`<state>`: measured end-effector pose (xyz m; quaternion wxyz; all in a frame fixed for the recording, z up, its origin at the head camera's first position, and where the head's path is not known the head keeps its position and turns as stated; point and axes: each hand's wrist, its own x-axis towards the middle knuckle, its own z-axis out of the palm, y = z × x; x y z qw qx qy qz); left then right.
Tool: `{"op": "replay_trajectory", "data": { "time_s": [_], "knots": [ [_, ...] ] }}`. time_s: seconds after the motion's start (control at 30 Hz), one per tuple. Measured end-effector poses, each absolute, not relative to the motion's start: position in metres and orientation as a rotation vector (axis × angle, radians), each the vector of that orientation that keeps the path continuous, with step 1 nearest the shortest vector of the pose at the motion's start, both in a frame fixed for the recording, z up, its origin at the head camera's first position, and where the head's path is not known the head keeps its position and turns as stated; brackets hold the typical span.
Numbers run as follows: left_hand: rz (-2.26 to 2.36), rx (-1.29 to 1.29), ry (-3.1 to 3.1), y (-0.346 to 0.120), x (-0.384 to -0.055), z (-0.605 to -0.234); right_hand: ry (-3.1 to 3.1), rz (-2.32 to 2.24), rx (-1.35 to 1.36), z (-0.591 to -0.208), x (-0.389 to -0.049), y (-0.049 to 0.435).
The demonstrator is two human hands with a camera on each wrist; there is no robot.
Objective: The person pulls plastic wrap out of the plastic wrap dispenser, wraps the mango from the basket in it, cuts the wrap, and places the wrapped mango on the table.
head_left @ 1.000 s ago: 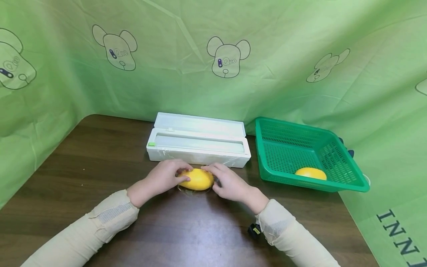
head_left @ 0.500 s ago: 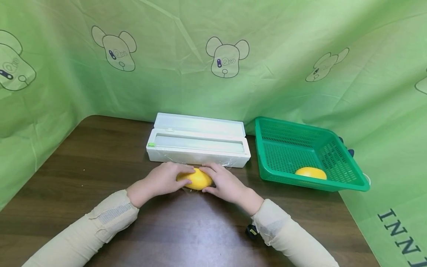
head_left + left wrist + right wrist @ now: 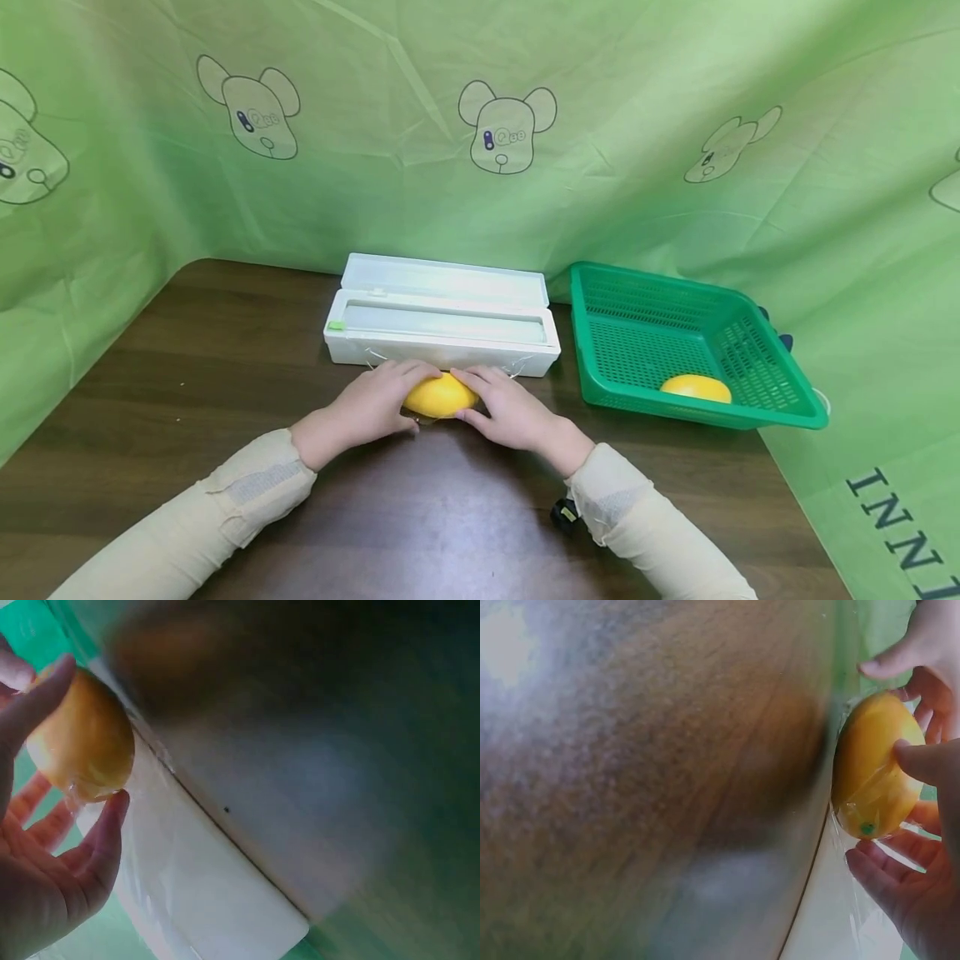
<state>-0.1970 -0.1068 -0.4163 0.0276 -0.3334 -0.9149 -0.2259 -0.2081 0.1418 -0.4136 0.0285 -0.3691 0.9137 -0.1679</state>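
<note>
**Yellow fruit (image 3: 440, 396) in clear film (image 3: 881, 799), between two hands**

Yellow fruit: one, oval, green mark near one end; located just in front of the white box (image 3: 442, 348), at its middle. Whether it touches the table (image 3: 225, 350) cannot be told.

Left hand (image 3: 367, 407): fingers curved over the fruit's left end; thumb spread away from them, apart from the fruit in the right wrist view.

Right hand (image 3: 517, 414): thumb laid on the fruit, fingers bent about its right end, gripping it between them.

White box: long, lid (image 3: 446, 281) raised at the back; small green tab (image 3: 336, 326) at left corner.

Basket (image 3: 675, 417): green plastic, perforated, right of the box; contains a second yellow fruit (image 3: 696, 387) near the front wall.

Sleeves (image 3: 150, 542): pair, cream; small black object (image 3: 564, 514) beside the right cuff.

Backdrop (image 3: 375, 200): green cloth, printed with mouse-eared heads; dark lettering at lower right.
</note>
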Motion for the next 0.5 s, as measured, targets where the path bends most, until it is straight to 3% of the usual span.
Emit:
{"op": "replay_trajectory", "data": {
  "time_s": [0.5],
  "knots": [
    [-1.1, -1.282, -2.793, -0.13, -0.219, -0.399, 2.658, -0.61, -1.224, -0.395, -0.21, 0.153]
  ]
}}
